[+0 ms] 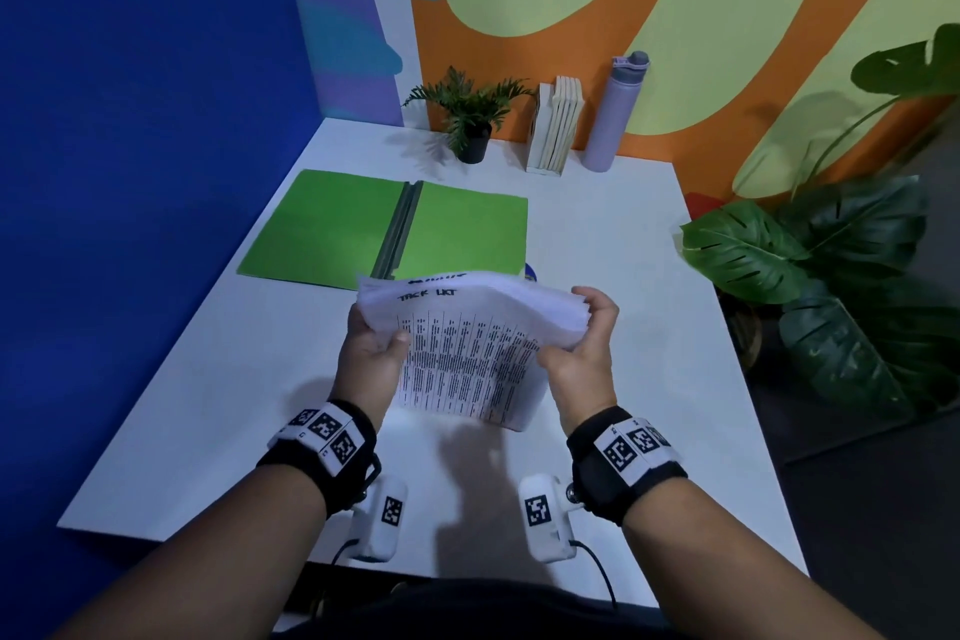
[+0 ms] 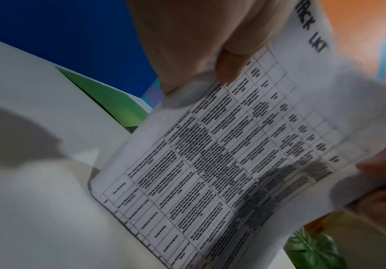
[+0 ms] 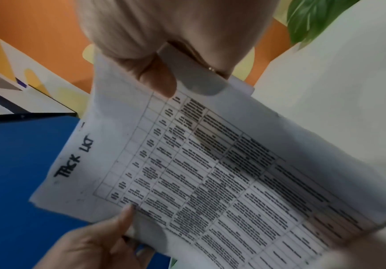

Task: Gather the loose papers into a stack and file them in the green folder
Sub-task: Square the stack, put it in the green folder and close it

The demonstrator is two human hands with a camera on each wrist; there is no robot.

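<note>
A stack of white papers [image 1: 467,348] with a printed table and handwritten heading on top is lifted above the white table [image 1: 613,244], bowed between both hands. My left hand [image 1: 371,346] grips its left edge, thumb on top; the papers [image 2: 233,154] fill the left wrist view under my left hand [image 2: 210,54]. My right hand [image 1: 582,353] grips the right edge, and the right wrist view shows the same papers [image 3: 210,172] under my right hand [image 3: 159,63]. The green folder [image 1: 332,224] lies open and flat just beyond the papers, at the table's left; its corner [image 2: 109,102] shows in the left wrist view.
At the table's back edge stand a small potted plant [image 1: 470,120], a row of pale books [image 1: 556,125] and a lilac bottle [image 1: 615,112]. A large leafy plant [image 1: 831,276] crowds the table's right side. A blue wall [image 1: 145,172] runs along the left.
</note>
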